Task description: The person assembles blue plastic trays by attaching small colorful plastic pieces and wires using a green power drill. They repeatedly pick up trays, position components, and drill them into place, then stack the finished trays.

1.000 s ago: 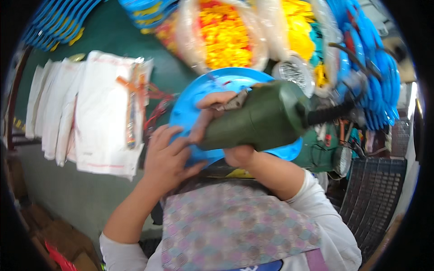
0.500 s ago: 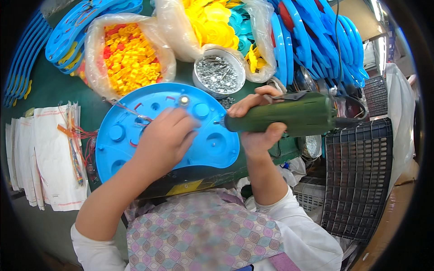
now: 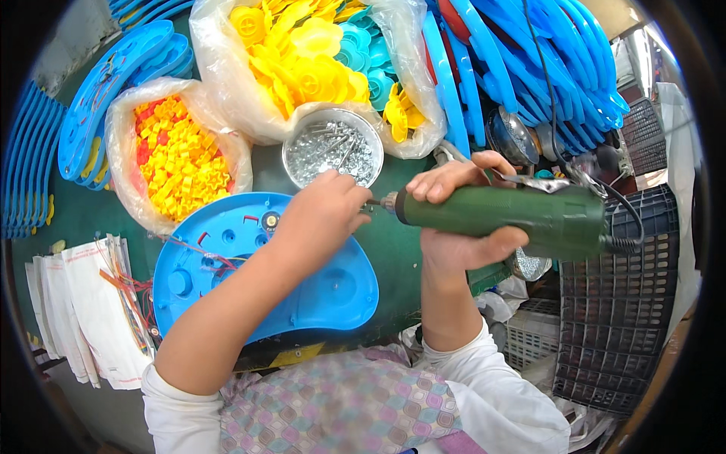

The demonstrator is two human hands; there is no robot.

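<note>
My right hand (image 3: 469, 204) is wrapped round a green electric screwdriver (image 3: 507, 216), held level with its bit toward the left. My left hand (image 3: 321, 219) has its fingers pinched together right at the bit's tip; whatever they hold is too small to make out. Under my left forearm lies a blue kidney-shaped plastic panel (image 3: 344, 291) with round bosses, red wires and a small round metal-rimmed part (image 3: 270, 221). Just beyond my left hand stands a metal bowl (image 3: 287, 160) full of loose screws.
Left of the bowl sits a bag of small yellow and red pieces (image 3: 178, 144); behind, a bag holds yellow and teal flower-shaped parts (image 3: 318, 68). Blue panels (image 3: 522, 76) are stacked back right. White paper bundles (image 3: 94, 303) lie left, black crates (image 3: 616, 318) right.
My left hand has left the panel's surface and moved right and up to the screwdriver's bit. The screwdriver has shifted slightly right. The view has moved, with the panel sitting lower left.
</note>
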